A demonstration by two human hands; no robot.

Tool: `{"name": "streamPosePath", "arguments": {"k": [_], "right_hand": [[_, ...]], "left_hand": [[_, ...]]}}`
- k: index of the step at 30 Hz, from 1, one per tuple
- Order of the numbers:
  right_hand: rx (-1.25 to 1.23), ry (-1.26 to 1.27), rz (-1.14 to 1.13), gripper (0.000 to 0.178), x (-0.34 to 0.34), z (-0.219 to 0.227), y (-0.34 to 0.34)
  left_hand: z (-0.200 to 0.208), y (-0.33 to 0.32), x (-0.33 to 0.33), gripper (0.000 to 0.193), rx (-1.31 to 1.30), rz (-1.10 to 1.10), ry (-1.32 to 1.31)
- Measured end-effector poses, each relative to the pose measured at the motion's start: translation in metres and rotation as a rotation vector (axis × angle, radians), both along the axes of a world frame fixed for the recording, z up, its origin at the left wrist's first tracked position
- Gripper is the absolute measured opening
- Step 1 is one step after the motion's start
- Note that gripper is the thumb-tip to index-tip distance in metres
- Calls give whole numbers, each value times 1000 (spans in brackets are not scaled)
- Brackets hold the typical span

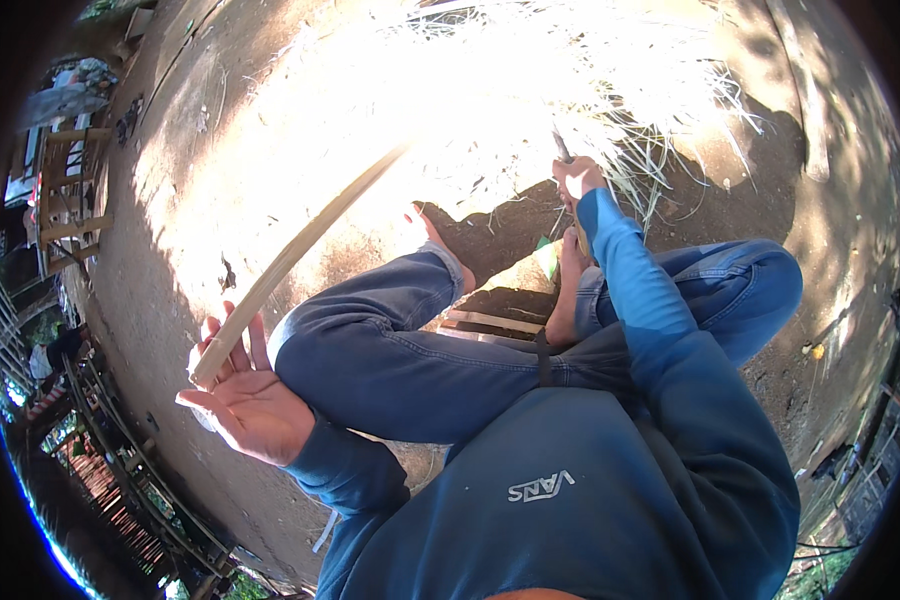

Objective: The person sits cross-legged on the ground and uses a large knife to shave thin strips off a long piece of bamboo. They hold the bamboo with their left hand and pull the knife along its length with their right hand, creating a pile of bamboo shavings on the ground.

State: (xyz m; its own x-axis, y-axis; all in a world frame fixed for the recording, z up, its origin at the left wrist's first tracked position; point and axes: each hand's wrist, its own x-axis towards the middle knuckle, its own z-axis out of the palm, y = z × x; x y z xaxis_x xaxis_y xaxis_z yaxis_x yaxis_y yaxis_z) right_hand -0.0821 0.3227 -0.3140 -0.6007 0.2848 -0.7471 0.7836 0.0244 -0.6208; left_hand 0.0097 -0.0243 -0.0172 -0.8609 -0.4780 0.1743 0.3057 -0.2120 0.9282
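Right hand [578,180] clenched, left hand [254,402] (palm up)

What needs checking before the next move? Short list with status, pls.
1. Strip firmly gripped: not ok, it lies across the left hand's open fingers.
2. Tool held: ok, right hand closed around it.
3. Strip's far end visible: cannot tell where it ends, lost in glare.
4. Tool apart from strip: ok where both show.
5. Foot clear of tool hand: not ok, looks close and bare.
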Motion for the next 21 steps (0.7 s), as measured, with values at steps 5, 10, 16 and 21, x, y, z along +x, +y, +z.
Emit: {"name": "streamPosePath", "arguments": {"k": [5, 10, 16, 21], "right_hand": [[-152, 116, -1, 25, 27, 69, -20], [-130, 200, 213, 26, 63, 116, -40], [-162, 208, 244, 33, 90, 118, -60], [64, 306, 275, 35, 105, 121, -54]], "left_hand": [[0, 3, -17, 42, 141, -182, 183], [-11, 13, -18, 53, -29, 52, 215], [-18, 15, -12, 51, -203, 34, 305], [-13, 15, -2, 41, -318, -34, 211]]}}
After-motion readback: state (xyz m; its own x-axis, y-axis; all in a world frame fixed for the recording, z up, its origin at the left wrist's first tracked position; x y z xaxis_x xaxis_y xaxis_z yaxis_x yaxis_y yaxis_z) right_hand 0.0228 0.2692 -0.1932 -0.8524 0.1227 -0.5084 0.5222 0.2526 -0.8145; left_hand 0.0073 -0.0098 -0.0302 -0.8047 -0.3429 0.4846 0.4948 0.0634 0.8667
